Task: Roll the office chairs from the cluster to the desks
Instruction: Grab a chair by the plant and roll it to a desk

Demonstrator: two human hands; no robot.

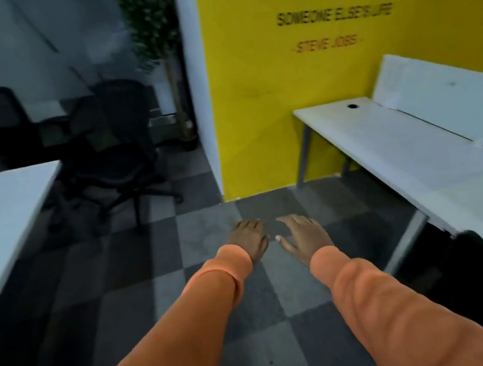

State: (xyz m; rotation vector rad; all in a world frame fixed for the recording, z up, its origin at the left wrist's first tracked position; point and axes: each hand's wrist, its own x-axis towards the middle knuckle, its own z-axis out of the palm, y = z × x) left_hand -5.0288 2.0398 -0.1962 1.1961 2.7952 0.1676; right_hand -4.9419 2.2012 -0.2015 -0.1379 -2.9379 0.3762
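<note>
While left hand (248,239) and right hand (301,236) hover spread and empty, the far-left chair (119,149) should roll easily, pushed by its backrest.

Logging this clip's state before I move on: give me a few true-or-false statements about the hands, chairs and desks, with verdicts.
1. The left hand and the right hand hold nothing. True.
2. The right hand rests on the black office chair. False: the chair stands apart, off to the left, untouched.
3. The wall behind the right desk is blue. False: it is yellow.
4. A plant stands beyond the chair. True.
</note>
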